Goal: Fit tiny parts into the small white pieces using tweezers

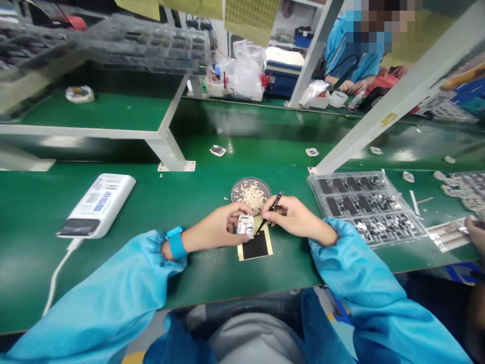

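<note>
Between the thumb and fingers of my left hand [223,226] is a small white rounded casing [245,225] with parts showing inside. My right hand [290,215] pinches a pair of black tweezers [273,203] like a pen. Their tips point down beside the casing, over a yellow-edged sheet with a black square [256,246] lying on the green table. Whether the tips touch the sheet I cannot tell. Just behind both hands sits a round dark dish [235,191] filled with small pale pieces.
Right of my hand lies a clear compartment tray [401,230] of dark flat parts and small assemblies. A white power bank [109,202] with a cable rests at left. Shelf posts [168,146] rise behind. A co-worker's hand [476,232] shows at the right edge; another person [352,60] sits opposite.
</note>
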`<action>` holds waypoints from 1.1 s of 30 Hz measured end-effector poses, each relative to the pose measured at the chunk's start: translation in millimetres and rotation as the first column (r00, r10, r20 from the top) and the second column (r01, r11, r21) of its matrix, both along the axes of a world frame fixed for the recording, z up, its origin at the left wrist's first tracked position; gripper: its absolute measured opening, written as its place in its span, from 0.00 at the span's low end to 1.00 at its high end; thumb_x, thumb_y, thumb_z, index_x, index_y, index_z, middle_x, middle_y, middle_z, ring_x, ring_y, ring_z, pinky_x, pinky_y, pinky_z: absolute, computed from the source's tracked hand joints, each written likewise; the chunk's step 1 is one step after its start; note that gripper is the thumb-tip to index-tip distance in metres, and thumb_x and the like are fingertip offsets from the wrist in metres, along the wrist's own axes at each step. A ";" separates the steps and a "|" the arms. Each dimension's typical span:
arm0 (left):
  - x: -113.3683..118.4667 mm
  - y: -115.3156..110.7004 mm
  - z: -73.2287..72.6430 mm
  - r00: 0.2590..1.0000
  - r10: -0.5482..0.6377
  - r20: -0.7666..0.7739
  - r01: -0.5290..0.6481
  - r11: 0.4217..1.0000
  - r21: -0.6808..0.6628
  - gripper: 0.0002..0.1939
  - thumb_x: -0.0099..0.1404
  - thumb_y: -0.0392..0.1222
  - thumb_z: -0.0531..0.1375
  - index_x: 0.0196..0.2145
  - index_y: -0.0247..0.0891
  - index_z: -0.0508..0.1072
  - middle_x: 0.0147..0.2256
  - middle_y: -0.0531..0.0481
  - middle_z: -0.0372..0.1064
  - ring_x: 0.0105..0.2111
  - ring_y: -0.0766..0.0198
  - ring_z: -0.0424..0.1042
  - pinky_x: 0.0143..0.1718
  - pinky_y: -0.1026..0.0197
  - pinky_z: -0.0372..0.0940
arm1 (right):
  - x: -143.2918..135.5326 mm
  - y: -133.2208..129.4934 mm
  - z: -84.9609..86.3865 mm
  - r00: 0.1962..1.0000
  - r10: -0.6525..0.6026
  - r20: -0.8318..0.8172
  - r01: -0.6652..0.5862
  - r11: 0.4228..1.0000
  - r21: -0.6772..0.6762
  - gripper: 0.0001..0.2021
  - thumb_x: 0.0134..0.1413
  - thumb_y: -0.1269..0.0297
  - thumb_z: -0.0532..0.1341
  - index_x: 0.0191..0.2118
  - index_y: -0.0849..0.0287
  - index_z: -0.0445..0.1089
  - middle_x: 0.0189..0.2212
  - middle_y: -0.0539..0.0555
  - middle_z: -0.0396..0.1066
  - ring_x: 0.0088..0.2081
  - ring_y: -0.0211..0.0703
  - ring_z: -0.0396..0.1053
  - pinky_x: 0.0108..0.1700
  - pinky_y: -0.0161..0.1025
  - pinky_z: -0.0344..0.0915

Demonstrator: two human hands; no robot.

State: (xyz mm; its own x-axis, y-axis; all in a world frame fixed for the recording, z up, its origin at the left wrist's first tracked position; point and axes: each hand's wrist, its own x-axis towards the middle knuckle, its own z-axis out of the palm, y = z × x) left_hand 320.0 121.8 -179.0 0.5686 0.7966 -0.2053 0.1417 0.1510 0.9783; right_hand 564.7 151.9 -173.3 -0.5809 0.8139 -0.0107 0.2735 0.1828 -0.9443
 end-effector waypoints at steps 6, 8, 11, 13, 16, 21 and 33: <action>-0.1 -3.4 1.6 0.997 -0.059 -0.045 0.061 0.997 0.054 0.23 0.56 0.34 0.67 0.47 0.39 0.65 0.35 0.53 0.71 0.30 0.68 0.68 0.27 0.67 0.59 | -0.6 -1.1 -0.5 1.000 -0.009 -0.017 0.008 1.000 -0.005 0.12 0.60 0.55 0.66 0.38 0.60 0.72 0.32 0.52 0.73 0.30 0.38 0.73 0.33 0.37 0.73; -0.7 -3.2 0.9 0.996 -0.062 -0.056 0.066 0.995 0.071 0.22 0.56 0.34 0.66 0.47 0.39 0.64 0.33 0.55 0.70 0.29 0.69 0.66 0.26 0.67 0.58 | -0.7 -1.4 0.2 1.000 -0.005 -0.010 0.005 1.000 -0.010 0.12 0.60 0.55 0.66 0.37 0.60 0.72 0.32 0.52 0.73 0.30 0.38 0.72 0.32 0.37 0.73; -0.5 -3.1 -0.5 0.995 -0.056 -0.082 0.064 0.993 0.096 0.21 0.58 0.35 0.66 0.47 0.40 0.64 0.33 0.55 0.70 0.28 0.69 0.66 0.26 0.67 0.57 | -0.8 -1.4 0.1 1.000 0.007 -0.020 -0.007 1.000 -0.010 0.12 0.61 0.55 0.65 0.38 0.60 0.72 0.31 0.51 0.73 0.30 0.38 0.72 0.33 0.36 0.72; 0.1 -3.3 -1.1 0.994 -0.051 -0.096 0.061 0.993 0.105 0.21 0.58 0.35 0.66 0.47 0.40 0.64 0.34 0.54 0.71 0.29 0.69 0.67 0.26 0.67 0.58 | -0.8 -1.2 -0.5 1.000 0.010 -0.028 -0.010 1.000 -0.003 0.11 0.61 0.56 0.66 0.38 0.59 0.72 0.31 0.51 0.73 0.29 0.38 0.72 0.33 0.36 0.72; 0.7 -3.7 -0.9 0.994 -0.046 -0.099 0.057 0.992 0.113 0.20 0.59 0.36 0.66 0.47 0.40 0.64 0.35 0.54 0.72 0.30 0.68 0.68 0.27 0.66 0.60 | -1.2 -1.0 -0.8 1.000 0.007 -0.029 -0.007 1.000 0.013 0.11 0.61 0.57 0.65 0.38 0.60 0.72 0.31 0.51 0.73 0.30 0.38 0.72 0.33 0.36 0.72; 1.2 -4.7 0.7 0.993 -0.037 -0.110 0.051 0.991 0.122 0.20 0.59 0.37 0.66 0.47 0.41 0.64 0.34 0.54 0.72 0.30 0.66 0.69 0.28 0.65 0.61 | -1.3 -3.1 5.1 0.998 0.007 -0.059 -0.009 0.999 -0.036 0.11 0.60 0.56 0.66 0.36 0.60 0.72 0.30 0.51 0.73 0.29 0.37 0.73 0.33 0.36 0.72; 0.7 -5.2 -1.0 0.996 -0.032 -0.084 0.042 0.992 0.123 0.20 0.60 0.37 0.66 0.47 0.41 0.64 0.34 0.54 0.71 0.30 0.67 0.68 0.28 0.65 0.61 | -0.9 -4.4 10.6 1.000 -0.010 0.009 0.008 0.990 0.142 0.11 0.60 0.55 0.66 0.36 0.59 0.75 0.32 0.53 0.75 0.32 0.39 0.71 0.35 0.37 0.71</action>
State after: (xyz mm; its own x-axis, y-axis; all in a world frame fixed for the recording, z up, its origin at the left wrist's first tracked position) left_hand 320.6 116.6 -180.0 0.5835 0.7976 -0.1529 0.2248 0.0222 0.9741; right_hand 563.8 147.5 -162.8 -0.5739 0.8129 0.0994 0.2851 0.3121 -0.9063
